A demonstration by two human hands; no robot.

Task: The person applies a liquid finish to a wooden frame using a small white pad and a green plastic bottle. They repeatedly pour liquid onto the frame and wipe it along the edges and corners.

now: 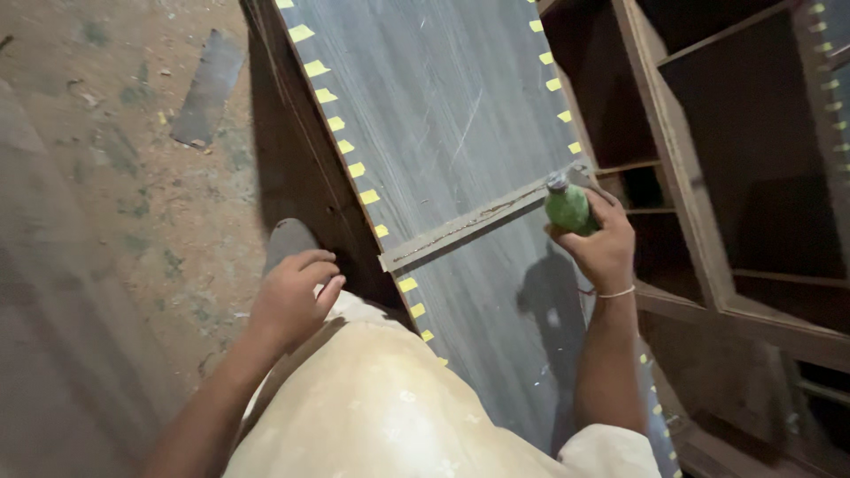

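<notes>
bottle (567, 208) | green, small, capped | in R hand (605, 248) fingers

Right hand (606, 248) grips a small green bottle (568, 208), its tip touching a thin wooden strip (469, 226) lying across the grey panel (443, 106) edged with yellow tape pieces. Left hand (290, 299) hangs loosely curled above the dirt floor (106, 221).

Head camera looks steeply down, close over the grey panel (460, 115).
</notes>
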